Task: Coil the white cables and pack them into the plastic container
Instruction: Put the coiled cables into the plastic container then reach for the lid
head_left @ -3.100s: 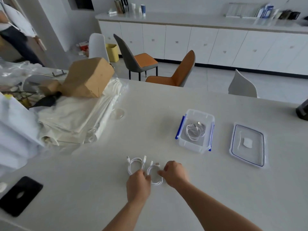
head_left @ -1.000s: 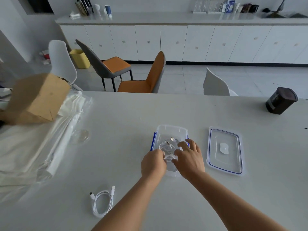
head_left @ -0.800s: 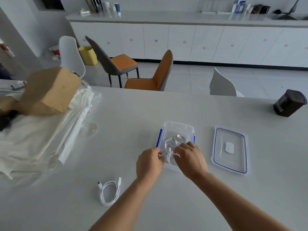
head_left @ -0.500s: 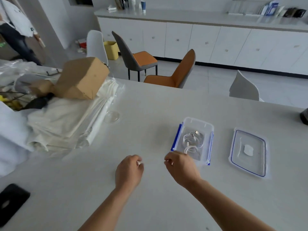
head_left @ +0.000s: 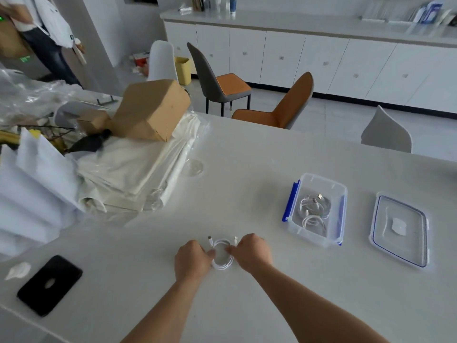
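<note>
Near the front of the surface (head_left: pixel 247 181), head view: a coiled white cable (head_left: pixel 221 266) lies flat, both plugs pointing away from me. My left grip (head_left: pixel 191 258) pinches the loop's left side and my right grip (head_left: pixel 252 251) pinches its right side, each clenched on the strands. The container (head_left: pixel 321 179) stands open, well apart to the right, with two coils (head_left: pixel 312 209) already inside; its lid (head_left: pixel 399 230) lies just beyond it. I judge the cable to be light, limp and springy, so the loops would splay if freed. The best hold is across all the strands at opposite sides, never by a plug. This is the only cable I see outside the container.
</note>
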The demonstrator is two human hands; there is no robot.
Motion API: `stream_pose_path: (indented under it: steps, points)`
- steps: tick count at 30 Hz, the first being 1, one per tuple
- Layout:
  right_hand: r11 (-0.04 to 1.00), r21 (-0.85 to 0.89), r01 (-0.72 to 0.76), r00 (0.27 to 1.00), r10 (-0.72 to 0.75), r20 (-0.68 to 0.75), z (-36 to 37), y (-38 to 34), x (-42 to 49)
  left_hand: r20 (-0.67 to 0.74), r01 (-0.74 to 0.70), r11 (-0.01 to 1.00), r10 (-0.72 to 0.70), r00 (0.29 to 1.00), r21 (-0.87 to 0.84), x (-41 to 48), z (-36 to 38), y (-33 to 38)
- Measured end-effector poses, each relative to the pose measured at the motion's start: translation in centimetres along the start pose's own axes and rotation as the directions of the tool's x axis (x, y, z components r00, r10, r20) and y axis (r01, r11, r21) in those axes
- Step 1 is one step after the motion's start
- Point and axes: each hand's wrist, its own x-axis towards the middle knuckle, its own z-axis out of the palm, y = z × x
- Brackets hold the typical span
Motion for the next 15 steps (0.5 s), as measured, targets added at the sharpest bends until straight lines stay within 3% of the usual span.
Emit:
stream_pose_path:
  steps: [11, 15]
  points:
    - [1.0, 0.011, -0.027, 0.999, 0.028, -0.035, 1.3, -0.3, 0.2, -0.013, 0.013, 1.0, -0.013, 1.0, -0.025, -0.1, 0.9, 0.2]
    - [0.985, 0.17, 0.018, 0.998, -0.006, -0.069, 0.2, 0.6, -0.2, 0.006, 0.015, 0.992, -0.014, 1.0, -0.126, -0.9, 0.6, 1.2]
